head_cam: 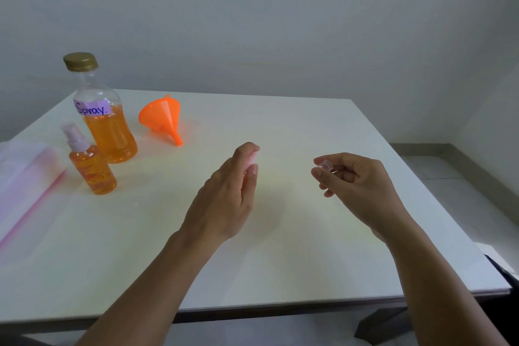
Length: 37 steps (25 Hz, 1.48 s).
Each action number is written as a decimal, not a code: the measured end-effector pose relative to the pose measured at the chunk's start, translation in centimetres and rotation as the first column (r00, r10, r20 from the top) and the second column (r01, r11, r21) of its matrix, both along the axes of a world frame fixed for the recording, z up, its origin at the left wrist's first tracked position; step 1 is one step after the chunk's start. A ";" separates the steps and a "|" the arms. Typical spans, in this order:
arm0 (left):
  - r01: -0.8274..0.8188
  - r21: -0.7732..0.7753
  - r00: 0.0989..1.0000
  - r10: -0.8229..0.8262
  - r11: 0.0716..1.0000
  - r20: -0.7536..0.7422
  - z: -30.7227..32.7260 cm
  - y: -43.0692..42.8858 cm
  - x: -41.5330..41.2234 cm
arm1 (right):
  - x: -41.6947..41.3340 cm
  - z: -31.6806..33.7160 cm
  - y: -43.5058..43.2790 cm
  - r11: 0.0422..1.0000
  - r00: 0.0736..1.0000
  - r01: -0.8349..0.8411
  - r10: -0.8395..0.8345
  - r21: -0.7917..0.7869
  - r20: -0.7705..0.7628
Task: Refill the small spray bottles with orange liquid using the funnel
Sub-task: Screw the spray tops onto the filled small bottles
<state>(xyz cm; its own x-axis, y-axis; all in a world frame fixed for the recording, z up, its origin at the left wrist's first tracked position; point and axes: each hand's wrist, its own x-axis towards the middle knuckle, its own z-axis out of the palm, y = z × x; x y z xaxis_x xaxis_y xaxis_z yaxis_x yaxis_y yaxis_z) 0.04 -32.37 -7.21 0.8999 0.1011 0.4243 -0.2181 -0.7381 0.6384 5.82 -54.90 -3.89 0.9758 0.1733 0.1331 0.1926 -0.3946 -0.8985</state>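
My left hand is wrapped around a small spray bottle; only its pink spray head shows between thumb and fingers, the body is hidden. My right hand pinches a small clear cap between thumb and fingertips, held apart from the bottle. At the table's far left stands a large bottle labelled "Spray", gold-capped and about half full of orange liquid. In front of it stands a second small spray bottle, full of orange liquid, with its pink head and clear cap on. An orange funnel lies on its side nearby.
The white table ends near my body and at the right, where grey floor shows. A translucent pink-edged plastic bag lies at the left edge. A grey wall stands behind the table.
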 end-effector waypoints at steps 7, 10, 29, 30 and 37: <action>-0.111 0.085 0.985 0.098 0.990 0.141 0.5 -0.8 2.4 | 0.1 0.1 -0.4 0.999 0.998 0.050 -0.050 0.015 0.031; -0.122 0.133 0.986 0.105 0.984 0.127 0.6 -1.1 4.0 | 0.2 0.1 -0.8 0.997 0.995 0.083 -0.083 -0.005 0.057; -0.035 -0.066 0.998 0.031 0.997 -0.064 0.6 -0.6 1.0 | -0.6 0.3 2.1 0.989 0.996 -0.049 0.039 0.140 0.075; -0.013 -0.074 0.997 0.008 0.997 -0.072 0.7 -0.3 0.2 | -0.6 0.3 2.7 0.987 0.995 -0.060 0.048 0.147 0.087; 0.046 -0.070 0.995 -0.052 0.996 -0.089 0.7 1.6 -2.6 | -1.5 0.7 5.3 0.981 0.986 -0.155 0.145 0.119 0.086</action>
<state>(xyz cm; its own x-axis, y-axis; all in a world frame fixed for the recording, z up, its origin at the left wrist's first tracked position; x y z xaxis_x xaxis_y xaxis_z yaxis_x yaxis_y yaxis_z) -2.56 -30.80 -6.55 0.9390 0.0817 0.3340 -0.1915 -0.6823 0.7055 4.35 -49.56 -3.20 0.9260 0.2945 0.2362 0.3113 -0.2415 -0.9191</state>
